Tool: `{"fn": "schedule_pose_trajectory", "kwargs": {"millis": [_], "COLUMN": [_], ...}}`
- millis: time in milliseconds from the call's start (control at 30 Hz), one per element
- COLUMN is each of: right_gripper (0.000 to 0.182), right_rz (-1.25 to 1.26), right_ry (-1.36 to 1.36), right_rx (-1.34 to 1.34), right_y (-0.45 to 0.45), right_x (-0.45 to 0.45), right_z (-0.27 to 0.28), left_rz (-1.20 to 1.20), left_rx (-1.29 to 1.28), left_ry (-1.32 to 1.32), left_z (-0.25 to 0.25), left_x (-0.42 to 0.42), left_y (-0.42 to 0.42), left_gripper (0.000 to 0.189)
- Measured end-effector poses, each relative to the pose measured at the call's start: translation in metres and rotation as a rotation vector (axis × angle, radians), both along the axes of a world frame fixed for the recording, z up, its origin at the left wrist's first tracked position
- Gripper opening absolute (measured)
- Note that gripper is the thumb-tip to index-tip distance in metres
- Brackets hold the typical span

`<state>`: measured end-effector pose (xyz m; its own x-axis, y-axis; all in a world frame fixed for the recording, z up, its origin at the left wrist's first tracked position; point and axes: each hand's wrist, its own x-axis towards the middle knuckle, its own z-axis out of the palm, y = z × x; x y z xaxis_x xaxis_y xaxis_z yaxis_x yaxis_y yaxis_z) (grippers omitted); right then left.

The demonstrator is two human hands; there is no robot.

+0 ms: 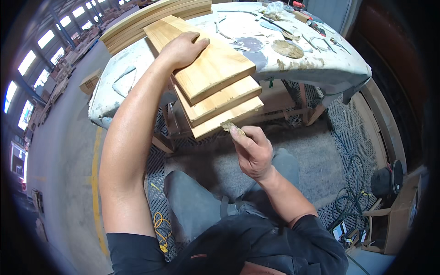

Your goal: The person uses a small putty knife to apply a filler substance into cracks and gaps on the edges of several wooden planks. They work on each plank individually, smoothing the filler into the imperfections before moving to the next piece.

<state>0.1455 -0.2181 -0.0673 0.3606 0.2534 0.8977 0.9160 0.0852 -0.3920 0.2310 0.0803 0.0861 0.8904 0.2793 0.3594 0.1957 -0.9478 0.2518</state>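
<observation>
Three pale wooden boards lie fanned in a stack, their near ends overhanging the table. My left hand [185, 50] lies over the top board [216, 68] and holds it down, some of its fingers hidden. Below it show the middle board [227, 99] and the lowest board [209, 127]; brownish residue marks their end edges. Between thumb and fingers, my right hand [254, 149] pinches a small piece smeared with tan putty-like paste [233, 128]. That piece touches the lowest board's end edge; its material is unclear.
More boards [154, 24] are stacked at the back of the cloth-covered table [123, 58]. Toward the right are a tan patch of paste [288, 49] and scattered tools [316, 29]. Cables [354, 192] and an open wooden box [388, 223] occupy the floor at right; a yellow cord [161, 227] lies left.
</observation>
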Motion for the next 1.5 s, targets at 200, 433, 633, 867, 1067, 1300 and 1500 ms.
{"fn": "schedule_pose_trajectory", "kwargs": {"millis": [200,433,633,867,1067,1300,1500], "right_gripper": [0.043,0.046,0.049,0.049,0.053,0.034,0.017], "right_rz": [0.020,0.051,0.052,0.028,0.046,-0.135,0.034], "right_ry": [0.013,-0.007,-0.007,-0.009,-0.065,0.171,0.249], "right_rx": [-0.002,0.005,-0.008,-0.008,-0.064,-0.063,0.081], "right_y": [0.012,0.014,0.013,0.015,0.020,-0.030,-0.019], "right_x": [-0.003,-0.012,-0.017,-0.018,-0.020,-0.012,0.020], "right_z": [0.010,0.008,-0.003,-0.005,-0.001,0.027,0.023], "left_rz": [-0.024,-0.040,0.011,-0.016,-0.020,-0.033,-0.016], "left_rx": [-0.072,-0.032,-0.035,-0.011,-0.037,0.015,-0.063], "left_ry": [0.058,0.045,0.036,-0.013,0.029,0.011,0.055], "left_z": [0.009,0.006,0.002,0.007,0.002,0.004,0.006], "left_x": [0.004,0.003,0.006,0.000,0.003,0.001,0.008], "left_y": [0.008,0.006,0.003,-0.002,-0.001,0.010,0.004], "left_gripper": [0.076,0.077,0.075,0.077,0.075,0.075,0.073]}}
